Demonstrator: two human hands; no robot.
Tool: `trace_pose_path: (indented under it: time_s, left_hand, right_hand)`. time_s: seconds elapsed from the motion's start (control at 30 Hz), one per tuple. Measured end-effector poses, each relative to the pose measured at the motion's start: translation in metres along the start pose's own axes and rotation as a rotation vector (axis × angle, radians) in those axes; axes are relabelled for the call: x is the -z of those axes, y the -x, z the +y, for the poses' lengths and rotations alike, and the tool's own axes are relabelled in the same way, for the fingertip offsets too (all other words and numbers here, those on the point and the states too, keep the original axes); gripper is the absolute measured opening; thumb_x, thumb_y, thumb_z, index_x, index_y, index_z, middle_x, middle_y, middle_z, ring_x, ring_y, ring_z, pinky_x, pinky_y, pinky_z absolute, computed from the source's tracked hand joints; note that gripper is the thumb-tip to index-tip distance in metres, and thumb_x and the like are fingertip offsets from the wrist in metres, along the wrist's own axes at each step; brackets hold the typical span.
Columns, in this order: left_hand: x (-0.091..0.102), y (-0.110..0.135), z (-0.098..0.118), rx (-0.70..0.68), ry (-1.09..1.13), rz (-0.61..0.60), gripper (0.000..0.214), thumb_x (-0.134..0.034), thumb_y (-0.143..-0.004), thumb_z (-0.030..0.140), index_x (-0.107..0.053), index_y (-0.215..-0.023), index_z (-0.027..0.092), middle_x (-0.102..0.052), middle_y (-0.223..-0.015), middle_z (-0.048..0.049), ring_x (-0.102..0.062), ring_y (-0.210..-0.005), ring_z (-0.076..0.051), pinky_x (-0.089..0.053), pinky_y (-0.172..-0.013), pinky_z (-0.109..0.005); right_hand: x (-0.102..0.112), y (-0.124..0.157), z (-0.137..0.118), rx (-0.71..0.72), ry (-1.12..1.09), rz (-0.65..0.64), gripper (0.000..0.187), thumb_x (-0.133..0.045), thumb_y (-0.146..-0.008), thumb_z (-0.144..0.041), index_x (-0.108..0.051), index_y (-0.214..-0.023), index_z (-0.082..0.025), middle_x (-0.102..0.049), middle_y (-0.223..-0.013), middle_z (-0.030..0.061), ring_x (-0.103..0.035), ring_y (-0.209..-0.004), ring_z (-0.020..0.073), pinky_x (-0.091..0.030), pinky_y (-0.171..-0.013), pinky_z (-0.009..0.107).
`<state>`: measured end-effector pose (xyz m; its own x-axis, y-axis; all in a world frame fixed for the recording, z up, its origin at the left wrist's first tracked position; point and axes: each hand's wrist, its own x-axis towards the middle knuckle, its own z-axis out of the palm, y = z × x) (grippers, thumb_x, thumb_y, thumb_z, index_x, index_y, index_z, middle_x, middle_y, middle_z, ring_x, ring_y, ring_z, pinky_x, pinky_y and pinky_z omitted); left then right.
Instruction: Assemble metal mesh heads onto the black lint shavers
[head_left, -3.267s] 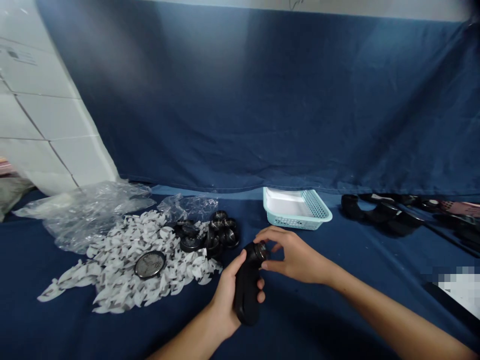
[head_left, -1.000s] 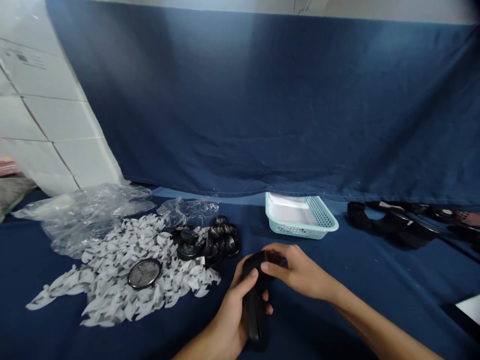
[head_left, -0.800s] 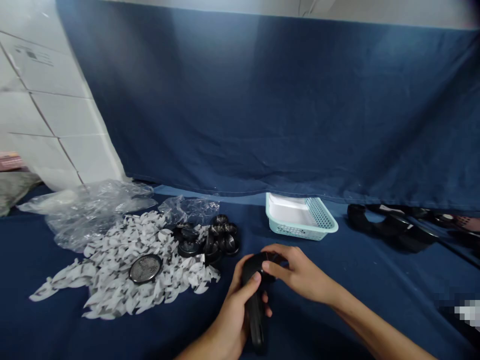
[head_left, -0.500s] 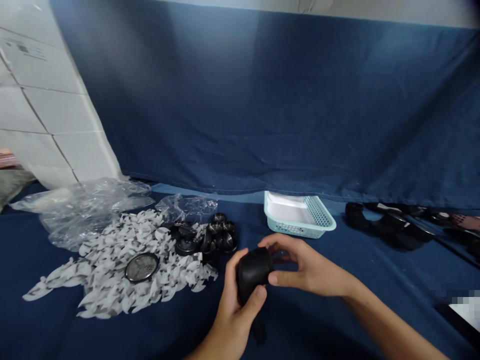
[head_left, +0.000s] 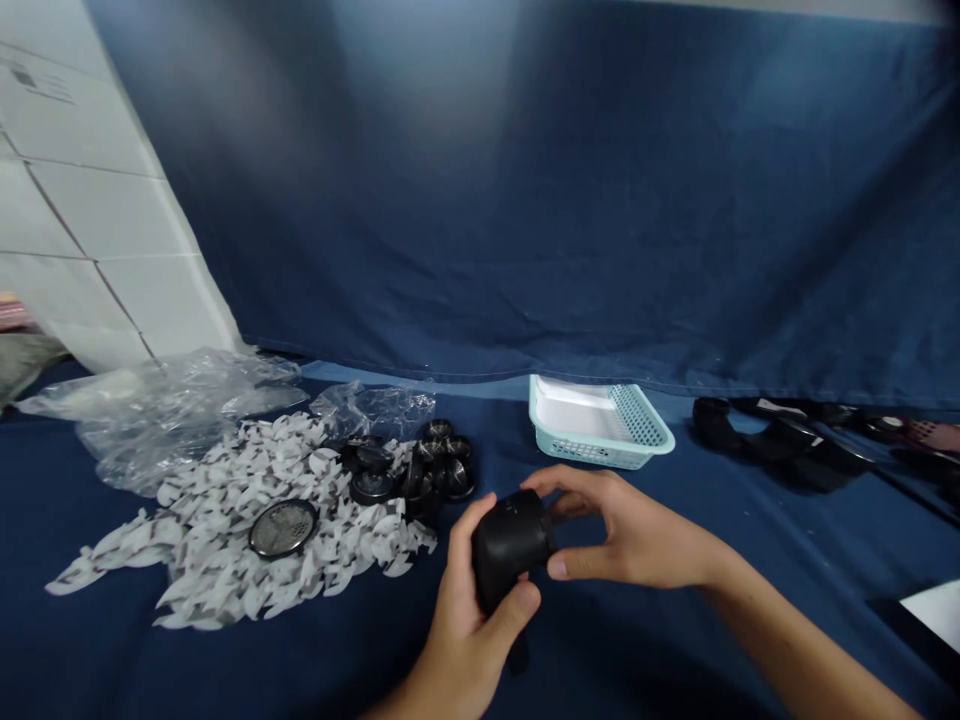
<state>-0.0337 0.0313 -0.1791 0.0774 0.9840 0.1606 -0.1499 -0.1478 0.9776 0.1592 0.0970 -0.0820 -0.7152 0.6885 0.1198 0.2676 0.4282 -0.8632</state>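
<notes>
The left hand holds a black gadget just above the tabletop, near the middle of its near edge. Its fingers are curled tight round the gadget, with the thumb pressed on the front. The right hand pinches the gadget's fat top end between thumb and fingers.

Near the left edge lies a heap of white paper bits with a round mesh disc on it. Small black round parts sit beside the heap. A light green basket stands by the far edge.
</notes>
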Motion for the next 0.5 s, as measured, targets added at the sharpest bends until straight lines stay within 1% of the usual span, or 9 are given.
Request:
trace_pose_path:
  time_s: [0.07, 0.17, 0.3, 0.4, 0.5]
  left_hand:
    - [0.0009, -0.0014, -0.0007, -0.015, -0.023, 0.004, 0.064, -0.065, -0.087, 0.037, -0.029, -0.140, 0.035, -0.045, -0.142, -0.0052, -0.055, -0.117, -0.025, -0.044, -0.098, -0.033]
    - [0.0030, -0.0043, -0.0008, -0.051, -0.065, -0.004, 0.066, -0.067, -0.085, 0.036, -0.030, -0.140, 0.034, -0.044, -0.143, -0.0062, -0.047, -0.128, -0.028, -0.039, -0.106, -0.037]
    - [0.0051, -0.0070, 0.0010, -0.099, -0.159, -0.003, 0.077, -0.075, -0.079, 0.030, -0.029, -0.141, 0.031, -0.046, -0.140, -0.0099, -0.047, -0.128, -0.031, -0.037, -0.108, -0.044]
    - [0.0051, -0.0079, 0.0015, -0.198, -0.297, 0.055, 0.070, -0.078, -0.074, 0.024, -0.042, -0.135, 0.029, -0.050, -0.136, -0.0111, -0.051, -0.123, -0.031, -0.039, -0.107, -0.047]
    - [0.0037, -0.0085, 0.0015, -0.334, -0.365, 0.150, 0.060, -0.080, -0.070, 0.020, -0.055, -0.125, 0.027, -0.058, -0.126, -0.0108, -0.054, -0.118, -0.032, -0.041, -0.104, -0.048]
  right_hand:
    - [0.0010, 0.0003, 0.0001, 0.004, 0.051, 0.010, 0.057, -0.080, -0.076, -0.027, -0.053, -0.127, -0.025, -0.063, -0.118, 0.0052, -0.066, -0.098, 0.0218, -0.053, -0.092, 0.040]
    - [0.0029, 0.0018, 0.0006, 0.029, 0.122, 0.029, 0.059, -0.079, -0.077, -0.027, -0.052, -0.129, -0.026, -0.063, -0.121, 0.0049, -0.065, -0.101, 0.0222, -0.052, -0.092, 0.039]
    - [0.0050, 0.0044, -0.0010, 0.071, 0.163, 0.037, 0.063, -0.081, -0.074, -0.023, -0.051, -0.130, -0.026, -0.063, -0.121, 0.0048, -0.063, -0.104, 0.0226, -0.052, -0.093, 0.039]
    - [0.0050, 0.0053, -0.0033, 0.078, 0.227, 0.041, 0.063, -0.081, -0.071, -0.017, -0.053, -0.128, -0.027, -0.064, -0.120, 0.0043, -0.062, -0.107, 0.0238, -0.050, -0.096, 0.040]
    - [0.0043, 0.0055, -0.0052, 0.102, 0.238, 0.051, 0.061, -0.079, -0.070, -0.012, -0.055, -0.125, -0.028, -0.063, -0.123, 0.0048, -0.060, -0.110, 0.0247, -0.049, -0.098, 0.042]
